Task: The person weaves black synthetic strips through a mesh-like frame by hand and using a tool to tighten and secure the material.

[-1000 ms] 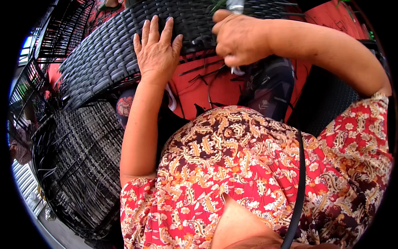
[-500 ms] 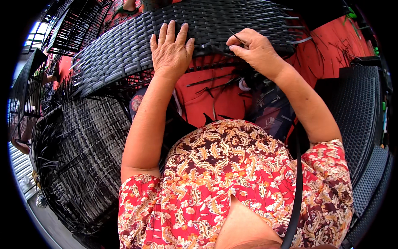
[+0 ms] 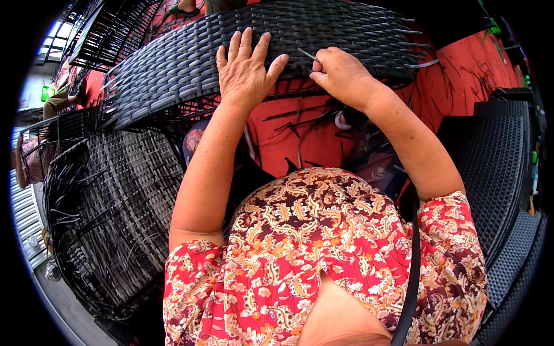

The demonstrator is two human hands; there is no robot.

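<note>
A long woven panel (image 3: 173,72) of dark grey wicker strips stretches across in front of me, loose strip ends sticking out at both its ends. My left hand (image 3: 243,72) lies flat on it near its front edge, fingers spread. Right of that, my right hand (image 3: 341,75) is closed in a pinch on a thin grey strip (image 3: 307,54). The strip's free end points up and left over the weave; its other end is hidden in the hand. Under the panel's front edge, dark strips (image 3: 294,115) hang and lie about.
A dark woven piece (image 3: 121,213) with frayed strips stands at my left. Black woven panels (image 3: 496,167) are stacked at my right. Offcuts litter the red floor (image 3: 461,69). Black frames (image 3: 112,34) stand at far left, where another person's arm (image 3: 57,104) shows.
My left hand has shifted slightly right, its thumb spread wider. My right hand has turned and closed more tightly, with the strip now pointing further left. At far left, another person has come into view.
</note>
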